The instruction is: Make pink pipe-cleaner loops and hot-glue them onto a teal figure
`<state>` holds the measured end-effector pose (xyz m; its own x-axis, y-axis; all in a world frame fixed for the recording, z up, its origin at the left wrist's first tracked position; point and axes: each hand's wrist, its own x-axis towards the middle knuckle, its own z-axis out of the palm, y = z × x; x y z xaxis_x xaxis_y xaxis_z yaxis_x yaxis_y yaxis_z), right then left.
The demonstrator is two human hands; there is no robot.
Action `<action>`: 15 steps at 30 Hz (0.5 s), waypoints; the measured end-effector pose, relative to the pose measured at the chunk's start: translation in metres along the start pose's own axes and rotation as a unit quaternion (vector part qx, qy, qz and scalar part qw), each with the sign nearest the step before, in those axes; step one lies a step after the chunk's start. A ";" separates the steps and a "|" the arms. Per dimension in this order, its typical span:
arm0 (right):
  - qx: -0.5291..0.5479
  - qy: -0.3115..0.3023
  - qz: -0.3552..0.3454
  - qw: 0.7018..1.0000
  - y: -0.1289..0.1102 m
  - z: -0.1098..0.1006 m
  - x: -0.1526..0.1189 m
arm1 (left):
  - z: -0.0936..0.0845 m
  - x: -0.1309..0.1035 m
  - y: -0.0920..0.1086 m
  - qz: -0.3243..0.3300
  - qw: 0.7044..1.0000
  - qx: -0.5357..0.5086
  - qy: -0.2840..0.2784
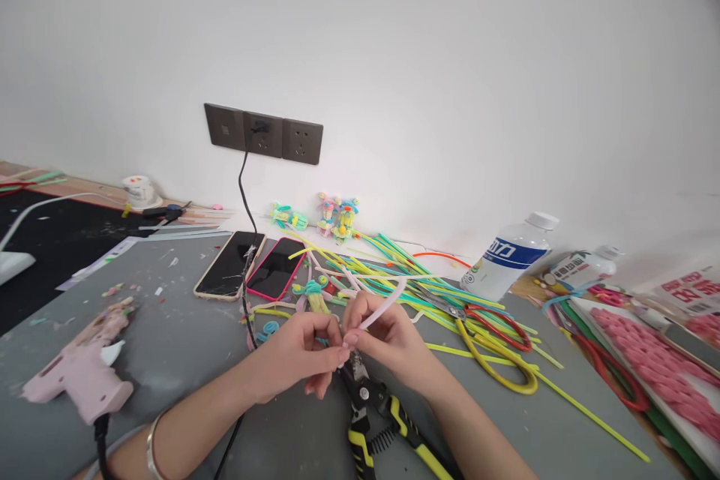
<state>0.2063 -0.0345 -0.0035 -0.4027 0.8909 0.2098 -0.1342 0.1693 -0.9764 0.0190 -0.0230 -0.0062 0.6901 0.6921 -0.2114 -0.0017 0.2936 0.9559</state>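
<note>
Clock positions from the hands. Nearest: pliers (364, 394), handles toward 6 o'clock, handles spread, tip end partly hidden by the hands. Left hand (307, 352) pinched the pale pink stem (385, 305) between thumb and fingers, low end; right hand (388, 337) gripped it just beside, thumb against fingers, free end curving up to 1 o'clock. Bangle (151, 446) on left wrist. Glue gun (84, 375) lay at 9, on the grey mat (185, 345). Scissors (464, 313), yellow and red handles, sat at 3, over loose green and yellow stems (590, 416). Dark phone (229, 266) at 10, pink-edged phone (275, 268) at 11, cable (241, 187) running by both. Bottle (509, 259) stood at 2. Small stem figures (337, 217) were at 12 by the wall (394, 90); socket panel (263, 133) higher, 11.
</note>
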 end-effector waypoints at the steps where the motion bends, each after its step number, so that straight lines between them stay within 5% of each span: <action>1: 0.001 0.005 -0.004 1.000 0.001 -0.001 0.000 | 0.000 0.000 0.001 -0.001 1.000 -0.001 0.002; 15: 0.000 -0.024 -0.018 1.000 -0.003 0.000 0.000 | -0.002 -0.002 0.002 -0.027 0.995 -0.087 -0.052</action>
<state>0.2071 -0.0348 -0.0003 -0.4408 0.8631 0.2465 -0.1499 0.2000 -0.9683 0.0164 -0.0228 -0.0045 0.7633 0.6032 -0.2314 -0.0809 0.4446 0.8920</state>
